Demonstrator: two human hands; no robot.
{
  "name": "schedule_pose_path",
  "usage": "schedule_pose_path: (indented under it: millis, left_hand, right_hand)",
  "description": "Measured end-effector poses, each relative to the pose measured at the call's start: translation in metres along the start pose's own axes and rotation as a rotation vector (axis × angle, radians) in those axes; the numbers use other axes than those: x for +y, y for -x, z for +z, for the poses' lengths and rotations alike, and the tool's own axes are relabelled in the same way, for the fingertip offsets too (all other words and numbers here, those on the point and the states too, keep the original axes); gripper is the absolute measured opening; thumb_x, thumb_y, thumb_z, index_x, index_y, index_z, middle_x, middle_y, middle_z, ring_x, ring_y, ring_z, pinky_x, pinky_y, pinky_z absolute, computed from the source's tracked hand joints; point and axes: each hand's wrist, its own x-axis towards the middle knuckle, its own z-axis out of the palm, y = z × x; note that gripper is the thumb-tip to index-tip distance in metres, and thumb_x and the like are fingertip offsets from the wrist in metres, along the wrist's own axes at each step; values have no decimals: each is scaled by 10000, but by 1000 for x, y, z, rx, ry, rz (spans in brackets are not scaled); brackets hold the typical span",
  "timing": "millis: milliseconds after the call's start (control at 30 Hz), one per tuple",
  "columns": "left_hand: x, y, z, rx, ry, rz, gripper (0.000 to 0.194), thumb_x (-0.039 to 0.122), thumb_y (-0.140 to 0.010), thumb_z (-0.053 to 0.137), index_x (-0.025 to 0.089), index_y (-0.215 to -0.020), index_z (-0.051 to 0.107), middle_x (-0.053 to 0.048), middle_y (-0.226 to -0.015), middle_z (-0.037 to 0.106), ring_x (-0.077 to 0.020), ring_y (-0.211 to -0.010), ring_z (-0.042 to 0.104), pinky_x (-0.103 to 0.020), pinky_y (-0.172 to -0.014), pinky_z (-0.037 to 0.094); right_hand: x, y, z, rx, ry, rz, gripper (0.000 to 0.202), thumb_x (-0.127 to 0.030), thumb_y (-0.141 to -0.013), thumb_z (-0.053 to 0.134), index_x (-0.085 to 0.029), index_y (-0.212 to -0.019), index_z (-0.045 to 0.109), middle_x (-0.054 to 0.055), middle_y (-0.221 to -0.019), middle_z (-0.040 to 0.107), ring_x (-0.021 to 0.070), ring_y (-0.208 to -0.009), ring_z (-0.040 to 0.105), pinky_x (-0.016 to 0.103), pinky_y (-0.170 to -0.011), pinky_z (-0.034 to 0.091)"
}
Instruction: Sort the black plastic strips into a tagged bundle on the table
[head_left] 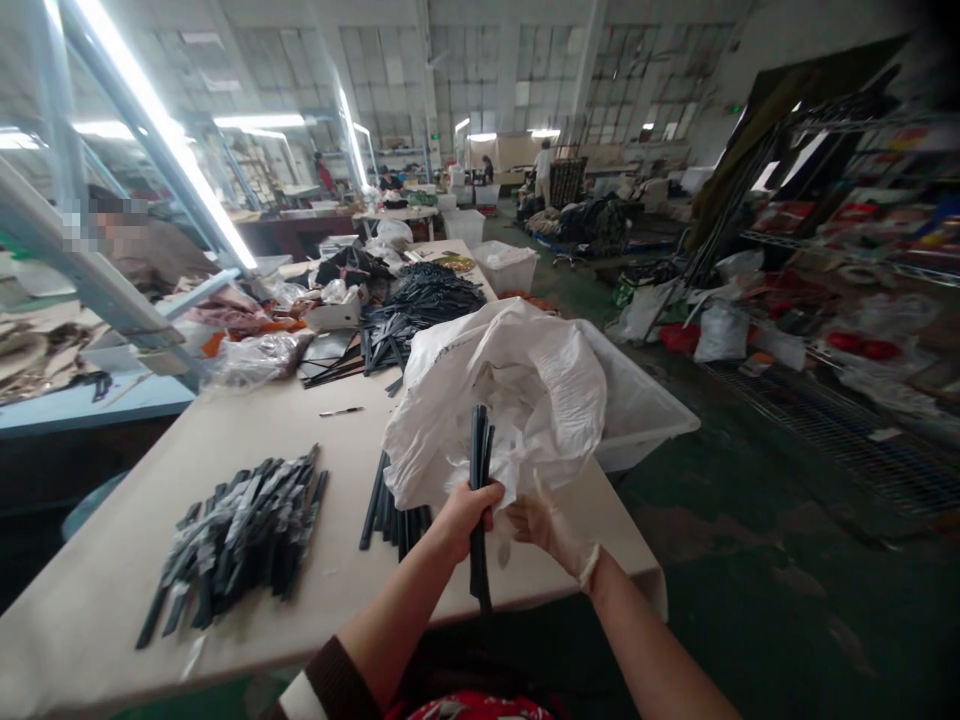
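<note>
My left hand (469,515) is closed around a small bundle of long black strips (478,450), held upright over the table's front edge. Close to its right, my right hand (544,530) wears a pale thin glove; its fingers are partly spread and blurred, near the lower edge of a white plastic bag (510,350). The bag lies crumpled with its mouth facing me. Beneath its left side, more black strips (386,515) lie on the table. At the left sits a pile of black strips with clear wrapping (240,540).
The beige table (330,560) carries a pen (341,411), a clear bag (259,358) and a large heap of black strips (431,295). A translucent bin (645,400) stands on the right. A metal frame with lights and a person (150,250) are at left.
</note>
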Motion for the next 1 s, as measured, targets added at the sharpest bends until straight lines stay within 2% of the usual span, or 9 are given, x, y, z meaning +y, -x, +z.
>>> schedule_pose_path:
  millis: [100,233,333,467,633,700,800,900,1000]
  left_hand:
    - [-2,16,-3,-51,-36,-26,188,222,-569,639,147,-638,482,78,-427,403,-26,-339,324,-159,-342,232]
    - [-2,28,-23,-19,-56,-19,186,249,-605,607,154,-688,470,88,-431,376,-28,-345,313,-156,-343,234]
    - [5,32,-43,85,-114,32,211,276,-629,605,151,-754,490,91,-440,379,-31,-349,323,-150,-343,247]
    - [19,36,-60,174,-193,55,241,336,-641,611,147,-753,510,78,-448,411,-35,-342,330,-155,-334,258]
    - [38,39,-59,183,-239,160,282,367,-633,641,135,-752,533,46,-542,499,-17,-370,347,-146,-349,261]
    - [42,39,-55,153,-265,167,294,383,-641,636,137,-767,535,51,-529,495,-21,-370,352,-145,-350,261]
    - [44,36,-48,120,-291,175,277,374,-649,620,138,-772,542,54,-511,488,-27,-365,361,-147,-348,261]
    - [47,35,-44,119,-319,194,226,341,-661,595,140,-748,536,47,-519,501,-29,-370,371,-145,-352,272]
    - [51,37,-45,69,-357,195,221,351,-677,572,138,-704,523,21,-565,541,-30,-389,386,-145,-357,278]
  right_hand:
    - [3,-20,23,-180,-284,-34,434,-562,-737,483,-172,-867,625,52,-764,663,187,-721,599,315,-665,471]
    - [-4,-34,48,-216,-456,-39,203,-296,-746,537,-182,-895,615,16,-823,672,168,-821,605,295,-774,466]
    - [-6,-41,48,-250,-594,82,228,-228,-769,477,-155,-938,612,45,-872,682,179,-838,616,328,-778,475]
    - [5,-53,39,-147,-666,122,237,-190,-783,462,-162,-964,612,43,-845,696,183,-750,637,355,-737,497]
    - [14,-59,30,-9,-684,212,196,-153,-796,439,-154,-889,611,33,-735,687,163,-661,638,332,-695,513]
    - [10,-49,32,-93,-715,233,213,-253,-834,429,-145,-913,594,50,-784,685,162,-715,639,324,-719,507]
    - [2,-27,42,-370,-732,219,381,-436,-824,454,-135,-1038,550,80,-968,658,179,-901,610,339,-806,476]
    - [3,-12,55,-481,-673,224,304,-267,-791,545,-145,-1069,535,60,-987,649,168,-949,588,330,-831,458]
    - [8,-11,60,-382,-627,186,291,-82,-691,594,-152,-973,569,24,-844,657,138,-815,612,299,-769,477]
